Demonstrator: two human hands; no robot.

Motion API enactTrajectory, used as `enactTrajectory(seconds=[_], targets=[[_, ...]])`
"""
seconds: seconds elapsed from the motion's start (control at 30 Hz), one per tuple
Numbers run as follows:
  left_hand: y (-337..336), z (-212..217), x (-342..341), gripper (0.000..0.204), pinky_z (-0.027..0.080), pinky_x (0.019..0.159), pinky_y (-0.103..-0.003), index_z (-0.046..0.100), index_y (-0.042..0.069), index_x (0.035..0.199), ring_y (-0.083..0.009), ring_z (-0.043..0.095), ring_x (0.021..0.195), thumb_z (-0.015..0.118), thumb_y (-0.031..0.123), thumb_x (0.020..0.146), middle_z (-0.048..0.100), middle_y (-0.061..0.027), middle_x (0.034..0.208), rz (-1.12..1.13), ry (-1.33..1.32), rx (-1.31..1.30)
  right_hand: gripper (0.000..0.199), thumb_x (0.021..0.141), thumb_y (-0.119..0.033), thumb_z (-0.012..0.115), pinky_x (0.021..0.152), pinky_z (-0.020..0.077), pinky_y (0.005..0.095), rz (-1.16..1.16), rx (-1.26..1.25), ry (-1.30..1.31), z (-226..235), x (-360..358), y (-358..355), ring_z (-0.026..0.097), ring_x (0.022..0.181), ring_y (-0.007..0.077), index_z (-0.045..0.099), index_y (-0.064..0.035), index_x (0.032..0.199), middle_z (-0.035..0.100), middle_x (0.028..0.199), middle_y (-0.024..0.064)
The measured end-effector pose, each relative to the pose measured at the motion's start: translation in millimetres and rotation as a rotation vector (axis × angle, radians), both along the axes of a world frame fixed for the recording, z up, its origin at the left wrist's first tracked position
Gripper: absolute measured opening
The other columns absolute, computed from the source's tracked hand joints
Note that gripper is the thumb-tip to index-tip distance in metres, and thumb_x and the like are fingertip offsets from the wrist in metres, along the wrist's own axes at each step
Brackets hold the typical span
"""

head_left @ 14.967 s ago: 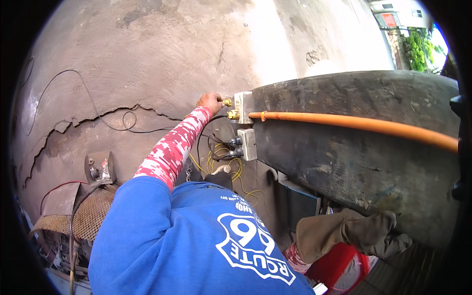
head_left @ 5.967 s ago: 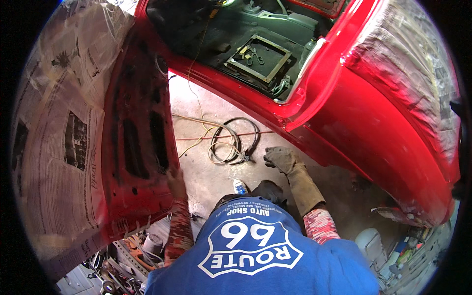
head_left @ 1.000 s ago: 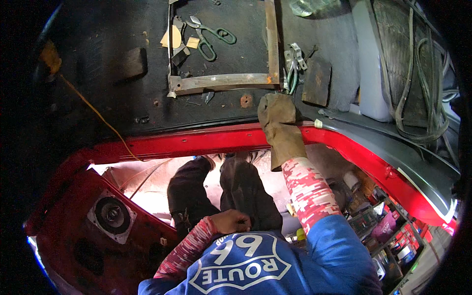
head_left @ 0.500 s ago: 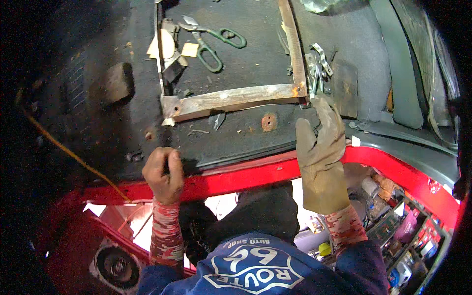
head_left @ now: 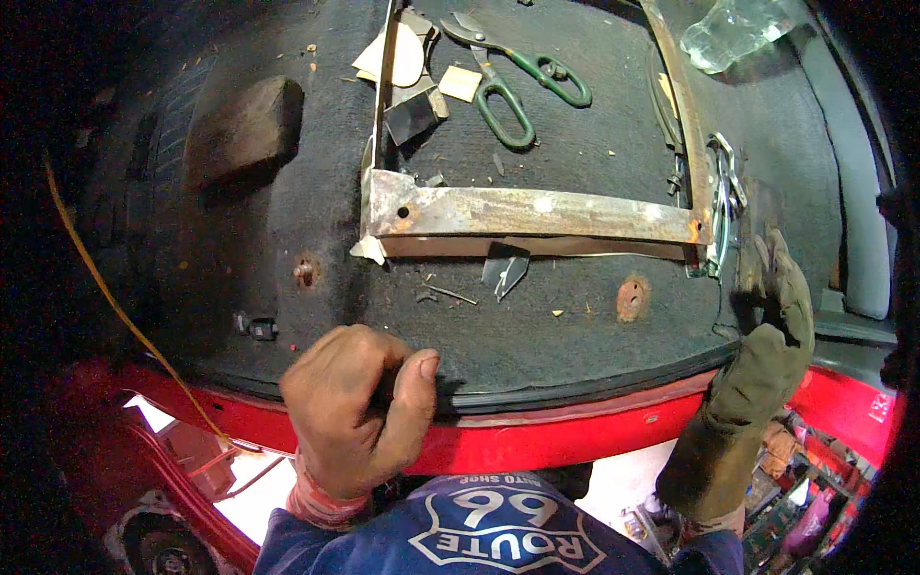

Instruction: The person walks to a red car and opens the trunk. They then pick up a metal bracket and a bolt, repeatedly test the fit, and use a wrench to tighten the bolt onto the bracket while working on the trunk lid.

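My bare left hand [head_left: 359, 407] hovers over the red body edge, its fingers curled into a loose fist and the thumb set apart. I see nothing in it, though the palm side is hidden. My right hand [head_left: 776, 311], in a worn leather work glove, is open, fingers stretched forward. It is beside metal clamping pliers [head_left: 725, 206] at the right corner of a bare metal frame [head_left: 537, 213]. The frame has rust spots and lies on dark carpet. Inside it are green-handled tin snips [head_left: 517, 91], a small yellowish square [head_left: 460, 83] and cut scraps [head_left: 393, 57].
A red painted sill [head_left: 537, 443] with a dark seal crosses in front of me. At left are a dark block [head_left: 254, 129] and a yellow cord [head_left: 120, 311]. Clear plastic [head_left: 733, 36] lies far right. A rusty round plate [head_left: 632, 299] sits on the carpet. Tool-filled shelves [head_left: 815, 513] stand lower right.
My view has shifted left and closer, so the frame and tin snips appear further right and larger. My gloved right hand has moved from the frame corner to the right of the pliers. The left stays curled.
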State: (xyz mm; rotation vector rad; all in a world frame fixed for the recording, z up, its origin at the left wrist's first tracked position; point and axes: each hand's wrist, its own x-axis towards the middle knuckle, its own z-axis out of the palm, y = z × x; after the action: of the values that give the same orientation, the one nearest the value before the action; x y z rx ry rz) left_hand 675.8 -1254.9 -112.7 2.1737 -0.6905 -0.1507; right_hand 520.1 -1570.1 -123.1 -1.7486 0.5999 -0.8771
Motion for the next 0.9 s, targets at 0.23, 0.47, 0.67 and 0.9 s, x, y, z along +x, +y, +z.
enactTrajectory(seconds=[0.23,0.47,0.67,0.9], targets=[[-6.8,-8.4,-11.1,0.019,0.042,0.055,-0.038,0.061,0.001,0.076,-0.0273,0.056,0.056,0.070,0.005,0.092,0.057,-0.0134,0.066,0.030,-0.179,0.006,0.047,0.090,-0.010,0.062,0.122,0.0355,0.0490,0.192,-0.064,-0.492,-2.7,-20.1,-18.5,0.053,0.138,0.0393,0.060,0.0069,0.134,0.055,0.145,0.0247],[-8.7,-16.4,-12.8,0.022,0.042,0.054,-0.036,0.060,0.001,0.077,-0.0233,0.053,0.054,0.066,0.007,0.097,0.055,-0.0122,0.065,0.007,-0.385,-0.063,0.052,0.099,-0.028,0.053,0.108,0.0490,0.0445,-0.066,-0.068,-0.128,43.5,14.8,-25.7,0.068,0.116,0.0364,0.059,0.0128,0.130,0.067,0.126,0.0261],[-6.2,-25.2,-13.6,0.022,0.043,0.054,-0.036,0.060,0.002,0.076,-0.0240,0.053,0.054,0.064,0.008,0.097,0.057,-0.0113,0.065,0.051,-0.420,-0.161,0.029,0.097,-0.018,0.055,0.094,0.0548,0.0393,0.089,-0.292,-0.014,63.3,31.7,-104.0,0.072,0.097,0.0309,0.070,0.0041,0.110,0.073,0.111,0.0219],[-1.8,-20.5,-12.9,0.016,0.046,0.056,-0.044,0.060,0.004,0.076,-0.0353,0.061,0.061,0.068,0.007,0.090,0.059,-0.0153,0.069,0.041,-0.515,-0.268,0.027,0.099,-0.017,0.061,0.100,0.0536,0.0319,-0.123,-0.937,0.198,26.9,56.9,-106.8,0.069,0.110,0.0224,0.071,-0.0041,0.120,0.073,0.118,0.0107]])
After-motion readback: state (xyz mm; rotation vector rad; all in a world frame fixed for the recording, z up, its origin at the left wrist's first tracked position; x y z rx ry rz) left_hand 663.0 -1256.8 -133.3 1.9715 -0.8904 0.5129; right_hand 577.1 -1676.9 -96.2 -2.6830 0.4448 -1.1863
